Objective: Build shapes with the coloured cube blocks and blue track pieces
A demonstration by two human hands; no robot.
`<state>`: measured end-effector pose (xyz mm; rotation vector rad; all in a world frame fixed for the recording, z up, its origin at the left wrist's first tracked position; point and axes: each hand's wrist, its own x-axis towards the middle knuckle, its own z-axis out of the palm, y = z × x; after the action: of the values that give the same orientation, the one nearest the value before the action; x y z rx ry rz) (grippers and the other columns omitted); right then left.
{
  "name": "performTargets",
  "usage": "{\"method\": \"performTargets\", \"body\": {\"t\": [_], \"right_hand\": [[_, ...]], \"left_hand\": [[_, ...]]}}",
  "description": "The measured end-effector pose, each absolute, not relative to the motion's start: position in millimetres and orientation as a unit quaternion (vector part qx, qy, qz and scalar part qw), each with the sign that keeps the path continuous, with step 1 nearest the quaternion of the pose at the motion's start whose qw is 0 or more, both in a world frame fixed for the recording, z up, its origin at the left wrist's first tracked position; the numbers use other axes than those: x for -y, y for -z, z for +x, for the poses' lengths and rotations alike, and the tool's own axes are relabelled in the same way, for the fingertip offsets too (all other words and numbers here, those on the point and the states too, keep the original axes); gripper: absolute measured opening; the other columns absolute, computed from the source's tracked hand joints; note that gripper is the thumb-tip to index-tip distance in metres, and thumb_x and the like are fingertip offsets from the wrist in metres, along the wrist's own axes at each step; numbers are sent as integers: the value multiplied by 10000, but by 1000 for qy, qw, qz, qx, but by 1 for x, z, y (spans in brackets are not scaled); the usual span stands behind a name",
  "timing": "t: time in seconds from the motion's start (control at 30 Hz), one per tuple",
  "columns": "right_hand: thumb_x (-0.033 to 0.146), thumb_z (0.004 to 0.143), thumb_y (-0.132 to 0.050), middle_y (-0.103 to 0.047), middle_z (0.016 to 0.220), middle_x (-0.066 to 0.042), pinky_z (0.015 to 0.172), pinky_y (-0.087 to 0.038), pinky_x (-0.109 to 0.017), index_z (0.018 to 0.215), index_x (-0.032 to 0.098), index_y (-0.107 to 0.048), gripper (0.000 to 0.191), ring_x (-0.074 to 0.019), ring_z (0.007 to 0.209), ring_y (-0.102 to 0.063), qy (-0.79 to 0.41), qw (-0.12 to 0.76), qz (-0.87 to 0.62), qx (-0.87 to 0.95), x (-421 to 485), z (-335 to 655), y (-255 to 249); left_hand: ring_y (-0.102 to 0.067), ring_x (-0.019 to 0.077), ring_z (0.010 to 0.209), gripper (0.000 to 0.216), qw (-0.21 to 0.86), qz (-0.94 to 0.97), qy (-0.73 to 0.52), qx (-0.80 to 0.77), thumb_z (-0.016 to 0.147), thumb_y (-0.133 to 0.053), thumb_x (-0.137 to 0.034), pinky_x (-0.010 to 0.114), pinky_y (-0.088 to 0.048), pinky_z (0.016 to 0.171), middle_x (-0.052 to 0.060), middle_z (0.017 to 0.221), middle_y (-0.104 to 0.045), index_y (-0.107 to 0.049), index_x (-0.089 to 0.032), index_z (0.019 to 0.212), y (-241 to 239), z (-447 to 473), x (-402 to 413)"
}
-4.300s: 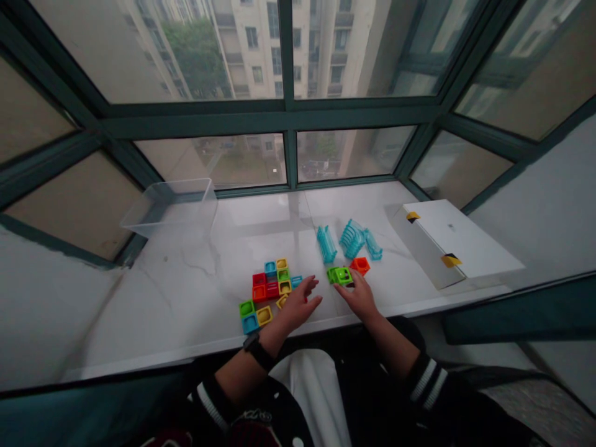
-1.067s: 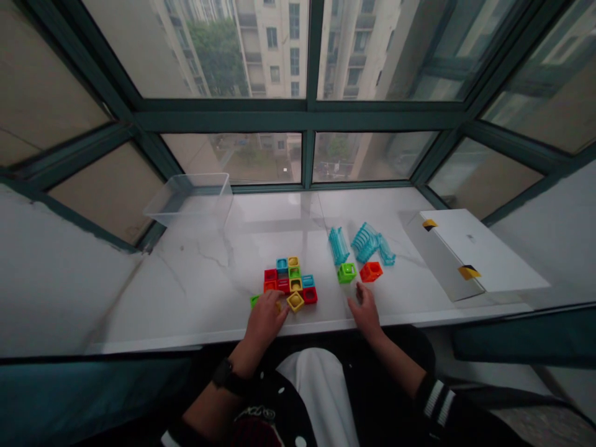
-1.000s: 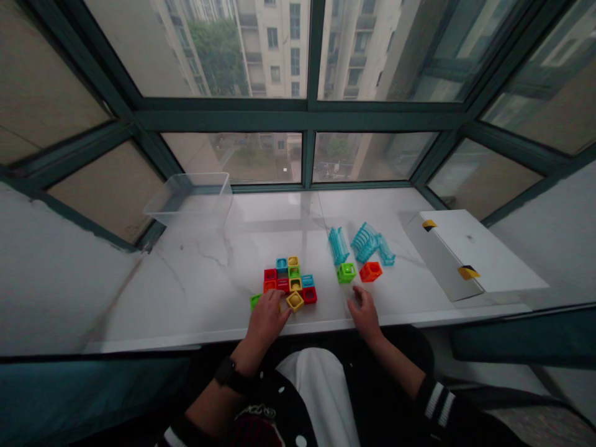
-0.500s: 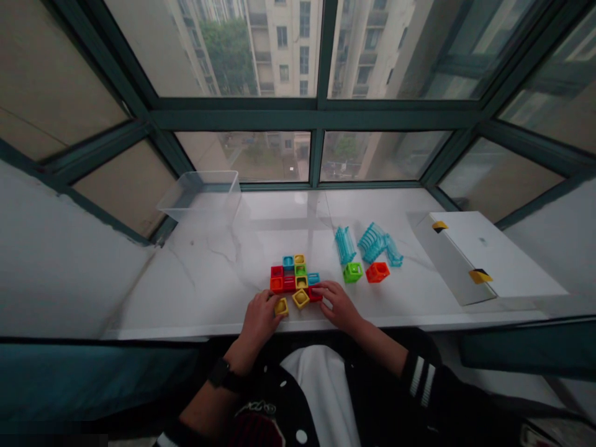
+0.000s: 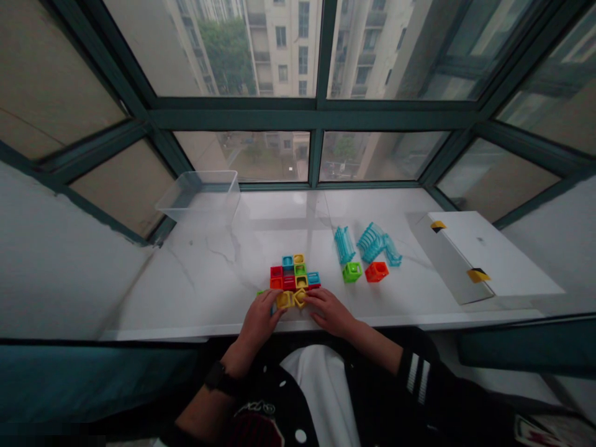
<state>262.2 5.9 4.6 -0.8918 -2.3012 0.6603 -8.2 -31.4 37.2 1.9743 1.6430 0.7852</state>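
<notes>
A cluster of small coloured cube blocks in red, blue, green and yellow lies joined on the white marble sill. My left hand pinches a yellow cube at the cluster's near edge. My right hand pinches a second yellow cube right beside it, fingertips almost meeting the left hand's. A green cube peeks out behind my left fingers.
A loose green cube and an orange cube lie right of the cluster, with several turquoise ribbed track pieces behind them. A clear plastic bin stands at the back left. A white box lies at the right.
My right hand has come left from near the loose green cube to the cluster's near edge. The two yellow cubes now sit side by side between my fingertips.
</notes>
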Motion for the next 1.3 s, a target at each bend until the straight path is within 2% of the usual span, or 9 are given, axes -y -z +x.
{"method": "performTargets", "body": {"t": [0.13,0.27,0.43,0.63,0.83,0.97,1.07,1.23,1.3], "right_hand": [[126,839,-678,-663,1388,-122,1119,-497,-530,1421,281,-629,604,-313,1295,-609,-255,279,-332,864,-6,261,-6],[89,886,-581,-652,1391,-114,1133,-495,-520,1430,281,-613,579,-282,1304,-596,-278,322,-360,830,-7,261,-11],[235,986,-593,-686,1318,-111,1100,-518,-494,1415,273,-611,431,-274,1242,-632,-289,375,-398,786,-13,265,-34],[328,952,-704,-660,1358,-109,1076,-538,-448,1446,273,-574,514,-267,1237,-647,-348,397,-369,764,-16,260,-58],[279,913,-739,-685,1292,-95,1045,-554,-439,1385,279,-616,488,-260,1189,-663,-347,426,-369,749,-12,256,-59],[247,889,-745,-700,1265,-89,1026,-563,-436,1355,272,-635,480,-259,1158,-675,-341,427,-382,746,-10,260,-57],[241,897,-726,-696,1283,-88,1029,-564,-433,1383,273,-617,500,-254,1152,-682,-348,417,-381,748,-10,263,-56],[318,902,-752,-618,1419,-123,1059,-551,-449,1534,274,-482,689,-282,1262,-633,-385,378,-355,763,-7,266,-56],[363,884,-783,-609,1430,-129,1070,-542,-465,1545,273,-472,736,-298,1285,-615,-387,371,-364,762,-6,266,-54]], "left_hand": [[-655,263,1203,401,284,665,-349,-596,919,-681,-355,455,-524,1080,97,1290,-686,-611,-230,1294,-42,-8,30],[-700,256,1170,505,400,571,-421,-581,875,-737,-416,456,-543,1075,110,1319,-691,-571,-217,1308,-47,-1,29],[-728,262,1138,575,517,460,-519,-501,788,-828,-446,453,-568,1049,126,1270,-721,-561,-199,1233,-53,17,26],[-742,253,1088,545,566,446,-529,-448,775,-880,-387,443,-586,1013,112,1201,-750,-576,-205,1189,-56,38,24],[-738,256,1095,509,560,492,-506,-435,808,-865,-358,461,-578,1024,101,1210,-744,-592,-212,1212,-52,52,27],[-727,246,1088,492,510,532,-490,-466,831,-842,-371,443,-600,979,104,1250,-709,-609,-222,1239,-50,55,27],[-724,233,1036,467,464,555,-488,-488,820,-848,-390,415,-619,917,90,1189,-700,-630,-218,1196,-50,56,27],[-718,203,958,426,418,584,-484,-500,840,-828,-376,386,-620,872,62,1133,-685,-626,-223,1182,-50,56,28],[-711,194,945,404,391,601,-482,-502,846,-821,-366,376,-618,862,51,1124,-673,-628,-229,1173,-49,57,28]]}}
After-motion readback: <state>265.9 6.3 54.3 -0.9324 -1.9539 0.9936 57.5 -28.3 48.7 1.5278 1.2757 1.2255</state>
